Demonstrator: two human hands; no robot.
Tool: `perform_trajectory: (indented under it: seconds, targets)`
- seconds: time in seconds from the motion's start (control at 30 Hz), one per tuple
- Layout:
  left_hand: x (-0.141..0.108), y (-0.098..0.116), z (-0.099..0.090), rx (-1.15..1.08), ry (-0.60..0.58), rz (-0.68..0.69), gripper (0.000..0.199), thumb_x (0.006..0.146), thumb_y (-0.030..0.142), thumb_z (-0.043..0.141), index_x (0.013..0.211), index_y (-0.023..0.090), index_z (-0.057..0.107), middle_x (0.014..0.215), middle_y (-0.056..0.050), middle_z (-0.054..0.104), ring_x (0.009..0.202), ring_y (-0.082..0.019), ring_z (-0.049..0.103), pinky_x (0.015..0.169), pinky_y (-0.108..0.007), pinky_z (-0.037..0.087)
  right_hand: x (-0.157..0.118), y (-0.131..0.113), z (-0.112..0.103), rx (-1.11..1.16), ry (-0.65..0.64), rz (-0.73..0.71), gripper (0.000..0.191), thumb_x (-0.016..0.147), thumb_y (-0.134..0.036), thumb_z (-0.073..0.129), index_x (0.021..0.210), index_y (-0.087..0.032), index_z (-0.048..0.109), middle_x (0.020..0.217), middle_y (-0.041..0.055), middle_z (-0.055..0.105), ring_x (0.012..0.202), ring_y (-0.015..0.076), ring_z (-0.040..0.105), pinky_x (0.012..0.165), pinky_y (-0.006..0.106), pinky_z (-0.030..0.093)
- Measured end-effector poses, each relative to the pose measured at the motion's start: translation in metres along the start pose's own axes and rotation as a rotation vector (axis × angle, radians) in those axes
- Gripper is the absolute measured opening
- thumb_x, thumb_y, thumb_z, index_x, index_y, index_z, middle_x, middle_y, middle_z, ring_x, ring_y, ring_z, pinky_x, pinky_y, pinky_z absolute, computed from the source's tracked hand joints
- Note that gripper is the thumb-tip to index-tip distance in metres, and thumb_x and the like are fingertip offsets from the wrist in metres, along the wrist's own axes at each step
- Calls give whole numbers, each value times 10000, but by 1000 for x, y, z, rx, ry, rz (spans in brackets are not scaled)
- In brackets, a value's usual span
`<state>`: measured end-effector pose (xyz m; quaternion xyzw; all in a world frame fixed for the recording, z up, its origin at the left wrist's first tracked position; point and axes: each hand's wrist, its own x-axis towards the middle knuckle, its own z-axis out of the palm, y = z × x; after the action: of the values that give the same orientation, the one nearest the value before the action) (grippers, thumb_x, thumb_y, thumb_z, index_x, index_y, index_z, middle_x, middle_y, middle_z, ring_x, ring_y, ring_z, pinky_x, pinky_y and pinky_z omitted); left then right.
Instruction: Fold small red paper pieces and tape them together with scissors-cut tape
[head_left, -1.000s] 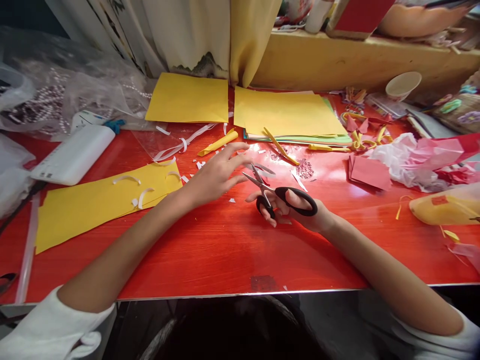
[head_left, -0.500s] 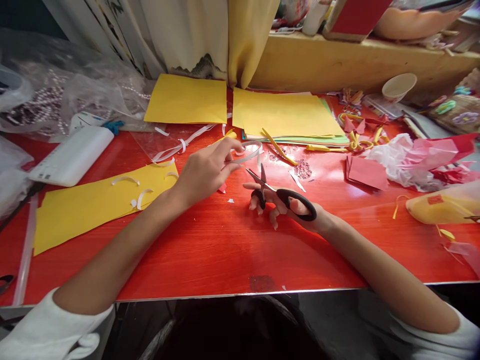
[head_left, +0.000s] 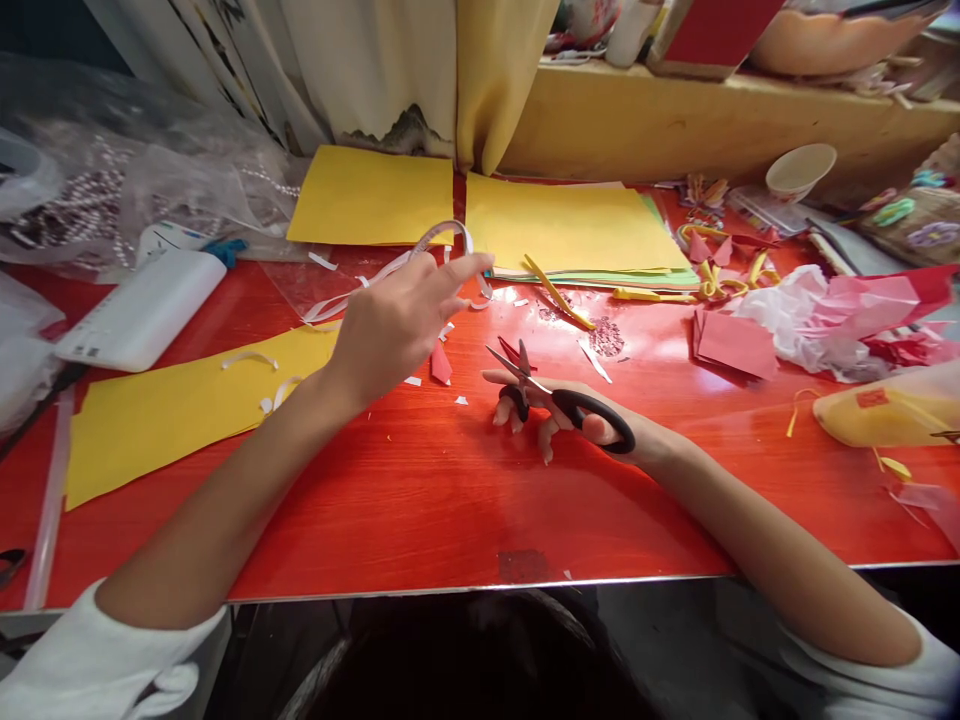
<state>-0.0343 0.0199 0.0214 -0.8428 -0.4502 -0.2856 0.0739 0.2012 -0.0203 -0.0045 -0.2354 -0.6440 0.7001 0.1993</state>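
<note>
My left hand (head_left: 394,315) is over the middle of the red table (head_left: 420,500), fingers bent around a thin white paper strip (head_left: 466,240) that curls up above the knuckles. My right hand (head_left: 570,415) lies to the right with black-handled scissors (head_left: 534,380), fingers through the loops and the blades apart, pointing up and left. Between the hands are a small red paper piece (head_left: 441,364) and white scraps (head_left: 461,400). Beneath my left forearm, yellow sheets (head_left: 172,410) carry curled white strips.
Yellow sheets (head_left: 371,195) and a stack of coloured paper (head_left: 570,225) lie at the back. A white device (head_left: 146,310) is at left. Red paper squares (head_left: 731,345), crumpled pink tissue (head_left: 825,320) and a paper cup (head_left: 799,172) are at right.
My left hand has moved slightly left and turned, taking the white strip up and left, away from the scissors. My right hand and the scissors have barely moved.
</note>
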Motion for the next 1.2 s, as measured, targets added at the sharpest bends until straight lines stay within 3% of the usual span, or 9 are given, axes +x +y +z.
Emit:
perform_trajectory:
  seconds: [0.17,0.33,0.47,0.63,0.9,1.0,1.07,1.2]
  targets:
    - [4,-15,-9,24,30,-37,496,907,291,467,1392,302,358,831,-15,617,739,-120,573,685,-234,455,0,0,-1,-12,-14,-10,1021,681,-749,530,1444,-111,297,1056,142,500,907,196,467,586,264,521]
    - [5,-28,-7,-60,-72,66,317,911,256,449,1207,269,560,1022,-39,656,942,-153,594,831,-279,458,0,2,-4,-19,-46,-23,991,694,-759,499,1451,-154,292,1078,132,488,917,196,484,604,274,532]
    - [6,-28,-6,-34,-82,85,364,903,247,468,1262,210,511,970,-56,663,886,-165,596,746,-288,468,-1,2,-5,-20,-71,-31,962,707,-755,486,1439,-155,315,1082,138,504,928,200,495,621,275,526]
    - [5,-30,2,-8,-111,163,200,915,297,450,969,185,607,900,-57,643,857,-167,576,744,-285,442,-1,0,-6,-13,-103,-23,958,697,-763,487,1432,-168,332,1081,138,511,934,202,494,631,280,524]
    - [-4,-26,24,-218,-311,188,204,904,199,406,981,162,591,960,-85,622,930,-179,573,804,-300,447,-2,-3,-5,-37,-117,-11,962,705,-748,498,1437,-150,323,1075,142,519,923,194,501,634,264,506]
    - [-2,-29,18,-292,-326,147,241,894,183,402,1031,179,600,1097,-88,580,961,-164,553,838,-303,446,-2,-3,-5,-44,-122,-17,952,713,-744,493,1436,-148,325,1072,144,525,921,194,506,637,268,509]
    - [0,-32,12,-281,-357,146,244,876,185,424,958,197,653,1073,-82,574,992,-181,515,863,-325,433,-2,-3,-6,-46,-126,-24,957,710,-753,482,1433,-145,331,1069,146,528,921,198,509,641,276,513]
    - [-2,-37,5,-221,-571,131,231,817,198,500,901,278,699,1078,-50,566,1009,-217,451,872,-379,401,-2,-1,-7,-47,-143,-22,956,718,-765,449,1440,-153,314,1073,149,533,946,206,505,656,278,512]
